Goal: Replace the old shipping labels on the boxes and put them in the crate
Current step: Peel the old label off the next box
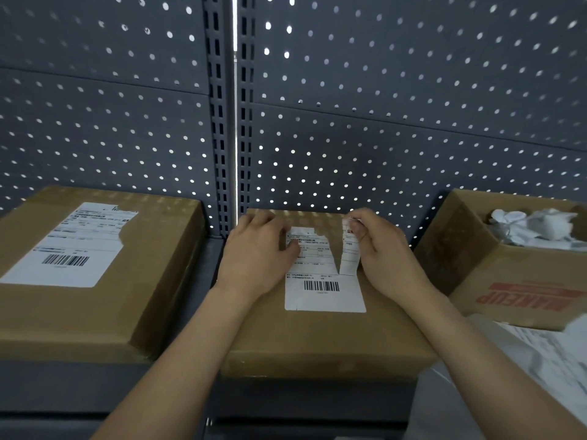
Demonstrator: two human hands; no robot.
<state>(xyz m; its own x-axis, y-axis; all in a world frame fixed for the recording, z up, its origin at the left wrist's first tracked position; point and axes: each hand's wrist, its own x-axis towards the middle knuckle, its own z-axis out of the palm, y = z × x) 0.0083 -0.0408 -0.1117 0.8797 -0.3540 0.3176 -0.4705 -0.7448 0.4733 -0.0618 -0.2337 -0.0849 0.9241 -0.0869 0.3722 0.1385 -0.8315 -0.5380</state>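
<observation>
Box at nine o'clock [143,296] wears a ragged label [73,246], so I judge this paper rips easily. My left hand [257,249] rests open, pressing down the middle box [317,338] at twelve o'clock. Its old label [324,296] runs long from twelve to six, barcode toward me. My right hand [381,252] pinches a narrow lifted strip [351,252]. A sideways pull could snap it and leave scraps stuck. A scrap carton [476,274] sits at three.

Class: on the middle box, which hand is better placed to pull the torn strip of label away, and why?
Probably the right. The right hand pinches the lifted strip, attached only at its lower end, while the left hand presses on the left part of the label, steadying the middle box.
</observation>
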